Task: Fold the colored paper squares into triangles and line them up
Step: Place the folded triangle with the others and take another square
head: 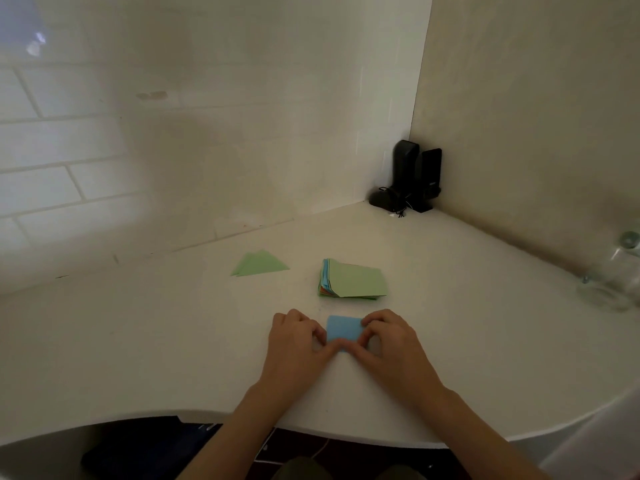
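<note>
The white worktop (pixel 450 341) ran into a corner, shut in by a tiled wall (pixel 104 150) at the back and a plain wall (pixel 519 116) on the right; its near edge curved just in front of the person. Wide bare surface lay to the left of the hands and to the right of the paper stack.

The left hand (pixel 298 337) and the right hand (pixel 388 337) both rested on the blue paper (pixel 343 330), fingers curled, pinching its left and right sides with the thumbs meeting along its near edge. The sheet lay flat near the front edge of the worktop, smooth and matte, roughly rectangular from this view.

Just behind it sat the stack of paper squares (pixel 353 279), a green sheet on top, with blue and orange edges fanning out on its left side. Well to the left lay the green triangles (pixel 259 264), folded, overlapping, flat on the surface.

In the corner stood two dark upright speakers (pixel 415 178) with a tangled cord; a pale mark on one was too small to read. A clear glass object (pixel 613 271) sat blurred at the right edge.
</note>
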Available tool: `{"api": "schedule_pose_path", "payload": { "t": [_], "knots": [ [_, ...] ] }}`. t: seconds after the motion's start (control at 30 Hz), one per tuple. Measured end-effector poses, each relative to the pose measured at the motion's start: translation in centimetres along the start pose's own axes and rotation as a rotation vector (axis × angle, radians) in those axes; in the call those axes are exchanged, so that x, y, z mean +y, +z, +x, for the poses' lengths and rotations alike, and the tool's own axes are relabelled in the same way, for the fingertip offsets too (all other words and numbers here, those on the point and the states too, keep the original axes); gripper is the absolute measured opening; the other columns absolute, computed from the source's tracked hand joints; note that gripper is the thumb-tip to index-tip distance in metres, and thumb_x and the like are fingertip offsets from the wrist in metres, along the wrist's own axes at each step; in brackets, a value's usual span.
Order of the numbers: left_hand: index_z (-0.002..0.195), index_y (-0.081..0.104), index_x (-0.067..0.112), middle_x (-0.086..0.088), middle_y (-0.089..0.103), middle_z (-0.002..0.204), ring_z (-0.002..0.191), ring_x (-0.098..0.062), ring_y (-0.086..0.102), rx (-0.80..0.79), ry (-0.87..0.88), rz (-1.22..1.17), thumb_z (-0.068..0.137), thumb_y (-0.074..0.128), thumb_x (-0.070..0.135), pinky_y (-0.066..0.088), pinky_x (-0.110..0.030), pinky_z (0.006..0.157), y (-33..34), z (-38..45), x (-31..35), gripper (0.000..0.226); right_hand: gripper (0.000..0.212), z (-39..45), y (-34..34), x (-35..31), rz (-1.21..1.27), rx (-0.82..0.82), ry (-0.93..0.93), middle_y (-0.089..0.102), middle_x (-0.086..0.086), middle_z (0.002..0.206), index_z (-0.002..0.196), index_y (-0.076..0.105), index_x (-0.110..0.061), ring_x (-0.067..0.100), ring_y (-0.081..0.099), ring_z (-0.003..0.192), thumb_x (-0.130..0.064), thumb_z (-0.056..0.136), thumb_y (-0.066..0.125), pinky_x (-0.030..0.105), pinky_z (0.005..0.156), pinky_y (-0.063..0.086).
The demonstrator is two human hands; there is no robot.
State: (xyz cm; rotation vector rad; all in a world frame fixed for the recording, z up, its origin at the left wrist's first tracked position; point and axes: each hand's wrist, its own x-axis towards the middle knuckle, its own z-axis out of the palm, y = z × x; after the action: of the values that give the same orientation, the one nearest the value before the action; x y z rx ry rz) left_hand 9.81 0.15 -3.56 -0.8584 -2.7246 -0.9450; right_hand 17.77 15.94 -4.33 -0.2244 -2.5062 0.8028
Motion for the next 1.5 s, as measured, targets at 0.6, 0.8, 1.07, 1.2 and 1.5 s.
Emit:
{"api": "schedule_pose_path", "payload": {
  "t": [0.6,0.8,1.07,1.2,1.5],
  "knots": [
    [0.097,0.068,0.04,0.001,0.052,0.09,0.092,-0.019,0.049,-0.257,0.034,-0.095,0.083,0.068,0.026,0.037,-0.025,0.085,-2.4,1.5,-0.1,0.02,0.043,2.0,-2.7,-0.6,0.126,-0.314,0.105,0.055,-0.012,0.103,0.12,0.059,-0.022,0.004,0.056,0.082,-0.003,0.082,0.059,-0.001,0.07,0.037],
    [0.103,0.071,0.035,-0.002,0.051,0.096,0.089,-0.015,0.048,-0.362,0.14,0.029,0.088,0.062,0.014,0.033,-0.007,0.073,-3.5,2.6,-0.1,0.027,0.028,3.0,-2.8,-0.3,-0.107,-0.4,-0.123,0.059,0.002,0.102,0.106,0.07,-0.018,0.015,0.057,0.085,-0.005,0.083,0.063,0.012,0.073,0.04],
    [0.096,0.07,0.021,0.006,0.066,0.091,0.086,-0.014,0.052,-0.084,0.26,0.103,0.093,0.045,0.049,0.041,-0.029,0.075,-2.9,-1.7,0.8,0.037,0.025,1.1,-2.0,-0.8,-0.276,-0.181,-0.271,0.062,-0.006,0.093,0.082,0.067,-0.02,0.018,0.057,0.083,-0.042,0.081,0.054,0.032,0.065,0.038],
    [0.088,0.068,0.026,0.014,0.068,0.089,0.085,-0.01,0.056,-0.015,0.275,0.162,0.084,0.027,0.072,0.037,-0.029,0.072,-2.6,-2.7,0.2,0.062,0.045,0.7,-1.6,-1.6,-0.277,-0.18,-0.274,0.064,-0.007,0.091,0.083,0.066,-0.021,0.018,0.057,0.08,-0.051,0.076,0.033,0.03,0.067,0.028],
    [0.074,0.067,0.027,0.015,0.066,0.093,0.093,-0.011,0.05,0.121,0.144,-0.013,0.076,0.069,0.039,0.032,-0.031,0.076,-1.8,-2.1,-1.5,0.012,0.018,0.4,-0.5,-1.1,-0.092,-0.127,-0.09,0.055,-0.018,0.081,0.081,0.069,-0.026,0.009,0.054,0.077,-0.042,0.084,0.061,0.035,0.072,0.047]
  ]
}}
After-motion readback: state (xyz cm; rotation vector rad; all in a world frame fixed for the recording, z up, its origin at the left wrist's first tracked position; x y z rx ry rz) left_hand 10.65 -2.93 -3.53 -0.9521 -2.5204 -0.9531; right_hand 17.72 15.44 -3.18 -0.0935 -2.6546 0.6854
